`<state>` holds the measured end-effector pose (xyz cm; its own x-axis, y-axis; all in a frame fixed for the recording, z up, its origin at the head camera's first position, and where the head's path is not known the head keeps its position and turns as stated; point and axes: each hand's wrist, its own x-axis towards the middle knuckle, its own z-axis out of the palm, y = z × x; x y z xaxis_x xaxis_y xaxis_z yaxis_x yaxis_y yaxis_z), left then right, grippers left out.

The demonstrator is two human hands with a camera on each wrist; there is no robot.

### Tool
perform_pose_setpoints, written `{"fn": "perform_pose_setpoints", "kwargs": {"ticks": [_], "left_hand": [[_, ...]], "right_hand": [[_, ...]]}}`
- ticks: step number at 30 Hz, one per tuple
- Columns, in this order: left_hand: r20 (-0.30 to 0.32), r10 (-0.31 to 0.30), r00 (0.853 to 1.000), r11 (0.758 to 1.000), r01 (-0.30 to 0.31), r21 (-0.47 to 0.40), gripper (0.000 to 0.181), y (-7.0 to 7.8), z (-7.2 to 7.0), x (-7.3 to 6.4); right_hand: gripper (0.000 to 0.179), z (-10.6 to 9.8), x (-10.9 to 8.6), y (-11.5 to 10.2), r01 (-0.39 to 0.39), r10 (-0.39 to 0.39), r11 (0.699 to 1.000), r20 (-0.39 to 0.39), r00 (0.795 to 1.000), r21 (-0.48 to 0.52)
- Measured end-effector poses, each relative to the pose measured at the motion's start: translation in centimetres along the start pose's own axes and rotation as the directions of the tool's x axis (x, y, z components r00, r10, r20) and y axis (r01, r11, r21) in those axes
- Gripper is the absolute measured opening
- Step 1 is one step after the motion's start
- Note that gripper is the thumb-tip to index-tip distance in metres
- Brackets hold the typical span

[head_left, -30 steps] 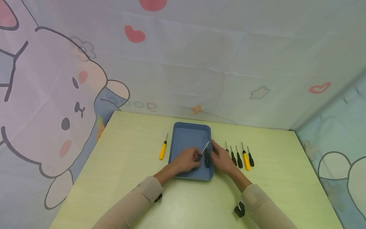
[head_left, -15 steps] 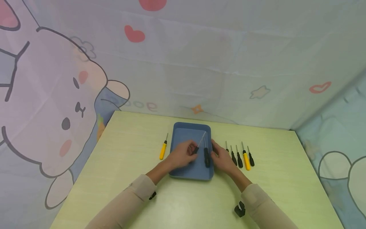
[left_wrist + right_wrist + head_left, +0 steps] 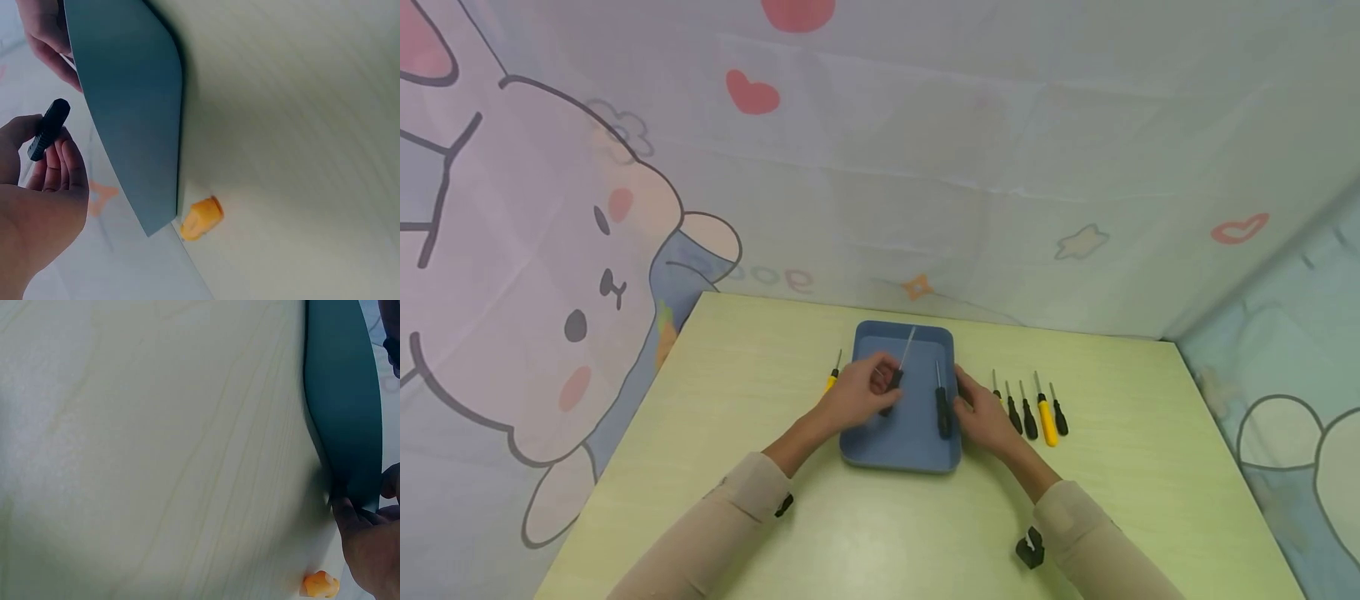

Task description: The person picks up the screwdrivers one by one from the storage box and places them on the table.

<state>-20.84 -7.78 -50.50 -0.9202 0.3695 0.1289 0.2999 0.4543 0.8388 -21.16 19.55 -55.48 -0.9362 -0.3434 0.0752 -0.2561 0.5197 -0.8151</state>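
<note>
My left hand [image 3: 856, 393] pinches a black-handled screwdriver [image 3: 893, 384] above the left part of the blue tray [image 3: 906, 457], its shaft pointing away from me. The left wrist view shows the black handle [image 3: 49, 130] between thumb and fingers, raised over the tray's rim. Another black screwdriver [image 3: 943, 410] lies along the right side inside the tray. My right hand [image 3: 987, 419] grips the tray's right edge; in the right wrist view its fingers [image 3: 347, 519] touch the outer wall, with the thumb by the rim.
Left of the tray lies a yellow-handled screwdriver [image 3: 832, 380], partly hidden by my left hand. Several screwdrivers stand in a row to the right, including a yellow one [image 3: 1047, 423] and a black one [image 3: 1060, 417]. A printed cloth [image 3: 880, 167] hangs behind the table [image 3: 1150, 467].
My left hand has moved left and away from me with the screwdriver, apart from the one lying in the tray. The held screwdriver points more steeply away. My right hand stays at the tray's edge.
</note>
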Motion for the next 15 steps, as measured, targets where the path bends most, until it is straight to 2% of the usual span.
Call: {"fn": "perform_pose_setpoints", "kwargs": {"ticks": [3, 10, 15], "left_hand": [[-0.006, -0.001, 1.0, 1.0, 0.001, -0.006, 0.033, -0.2, -0.3, -0.1], [-0.012, -0.052, 0.999, 0.999, 0.052, 0.001, 0.036, -0.2, -1.1, -0.3], [-0.034, -0.043, 0.998, 0.999, 0.043, 0.001, 0.036, -0.3, -1.5, -0.5]], "right_hand": [[0.063, 0.0, 0.0, 0.0, 0.002, -0.002, 1.0, 0.001, 1.0, 0.001], [0.063, -0.1, -0.1, -0.2, -0.016, 0.015, 1.0, 0.012, 1.0, 0.019], [0.063, -0.1, -0.1, -0.2, -0.011, 0.01, 1.0, 0.013, 1.0, 0.021]]}}
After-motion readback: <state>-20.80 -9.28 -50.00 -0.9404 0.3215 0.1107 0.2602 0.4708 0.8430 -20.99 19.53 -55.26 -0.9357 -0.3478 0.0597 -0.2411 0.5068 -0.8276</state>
